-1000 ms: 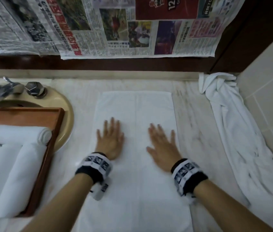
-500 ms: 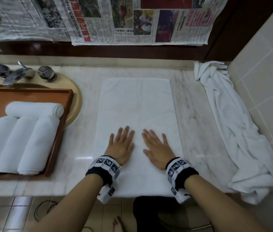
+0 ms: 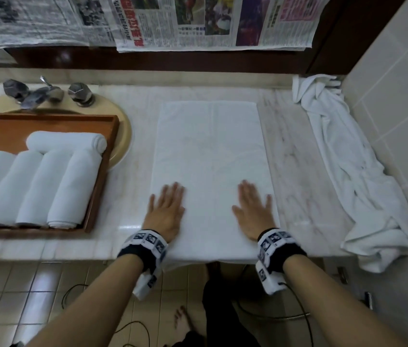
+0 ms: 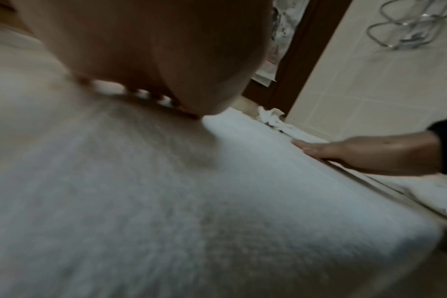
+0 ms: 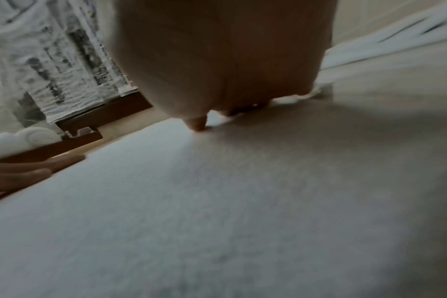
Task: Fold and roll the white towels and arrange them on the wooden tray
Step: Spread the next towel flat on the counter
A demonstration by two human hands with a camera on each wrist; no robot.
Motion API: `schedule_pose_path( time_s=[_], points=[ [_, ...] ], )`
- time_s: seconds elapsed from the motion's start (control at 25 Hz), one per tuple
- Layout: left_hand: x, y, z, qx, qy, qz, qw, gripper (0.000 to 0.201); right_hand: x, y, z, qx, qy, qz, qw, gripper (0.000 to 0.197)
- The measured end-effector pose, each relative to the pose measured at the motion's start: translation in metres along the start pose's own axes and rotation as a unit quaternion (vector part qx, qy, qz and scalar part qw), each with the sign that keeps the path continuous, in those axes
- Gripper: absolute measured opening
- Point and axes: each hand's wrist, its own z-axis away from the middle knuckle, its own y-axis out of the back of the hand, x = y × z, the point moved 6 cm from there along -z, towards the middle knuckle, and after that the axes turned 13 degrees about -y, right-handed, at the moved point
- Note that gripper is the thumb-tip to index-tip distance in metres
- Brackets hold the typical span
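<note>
Towel, white and folded into a long rectangle, lies flat on the marble counter, its near end hanging just over the counter's front edge. Both hands press on the towel's near part, palms down with fingers straight and slightly spread, gripping nothing: the left hand sits by the towel's left edge, the right hand by its right edge, the two well apart with bare cloth between them. From the left wrist view the palm lies against the terry surface and the right hand shows flat at the towel's far side; from the right wrist view the palm likewise rests on the cloth, with the left hand's fingers stretched flat at the towel's edge. Left of the towel stands the wooden tray, resting partly over the beige sink. In the tray several rolled towels lie side by side, pointing away from the counter's front edge, and one more roll lies crosswise behind them, touching their far ends. Behind the tray is a metal faucet with two knobs. Right of the towel, apart from it, a crumpled white towel sprawls along the tiled wall. Newspaper sheets hang above the counter's back edge.
</note>
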Motion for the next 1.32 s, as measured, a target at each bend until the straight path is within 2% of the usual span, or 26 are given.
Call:
schedule_pose_path(
  time_s=[0.04,0.08,0.12,0.2,0.24,0.28,0.36,0.44,0.52,0.56,0.6,0.68,0.72,0.8,1.32],
  points=[
    [-0.02,0.005,0.007,0.014,0.068,0.008,0.998,0.059,0.02,0.004,-0.004,0.006,-0.073,-0.006,0.997,0.065],
    [-0.027,0.009,0.012,0.021,0.102,0.015,0.994,0.06,0.026,0.005,0.0,0.012,-0.096,-0.01,0.995,0.066],
    [-0.015,0.009,0.013,0.03,0.082,0.023,0.996,0.062,0.015,0.0,0.01,0.032,-0.06,-0.009,0.998,0.066],
    [0.041,-0.006,0.008,0.032,-0.041,0.031,0.998,0.067,-0.03,-0.024,0.04,0.051,0.09,0.006,0.995,0.063],
    [0.063,-0.019,0.008,0.019,-0.085,0.022,0.996,0.068,-0.041,-0.036,0.051,0.05,0.14,0.021,0.989,0.062],
    [0.071,-0.027,0.008,0.012,-0.104,0.003,0.995,0.068,-0.04,-0.042,0.053,0.058,0.152,0.034,0.986,0.062],
    [0.05,-0.024,0.007,0.032,-0.075,-0.02,0.996,0.066,-0.007,-0.035,0.04,0.089,0.088,0.026,0.992,0.063],
    [0.016,-0.012,0.014,0.065,-0.008,-0.015,0.998,0.062,0.034,-0.023,0.032,0.109,-0.002,0.02,0.994,0.066],
    [-0.005,-0.004,0.013,0.057,0.062,0.025,0.996,0.061,0.049,-0.02,0.024,0.082,-0.08,0.013,0.993,0.067],
    [-0.003,0.0,0.006,0.046,0.078,0.042,0.995,0.062,0.041,-0.015,0.02,0.075,-0.088,0.014,0.993,0.068],
    [0.005,0.004,-0.003,0.034,0.072,0.049,0.996,0.062,0.024,-0.013,0.018,0.071,-0.059,0.022,0.996,0.067],
    [0.027,0.01,-0.029,0.012,0.028,0.063,0.998,0.06,-0.018,-0.008,0.01,0.055,0.045,0.032,0.997,0.065],
    [0.035,0.014,-0.044,0.006,0.008,0.068,0.998,0.059,-0.034,-0.003,0.002,0.045,0.084,0.036,0.995,0.063],
    [0.042,0.022,-0.068,0.001,-0.004,0.072,0.997,0.057,-0.054,0.01,-0.021,0.028,0.106,0.03,0.994,0.059],
    [-0.005,0.09,-0.205,0.003,0.007,0.077,0.997,0.054,-0.089,0.111,-0.194,0.039,0.104,0.018,0.994,0.055]
  ],
)
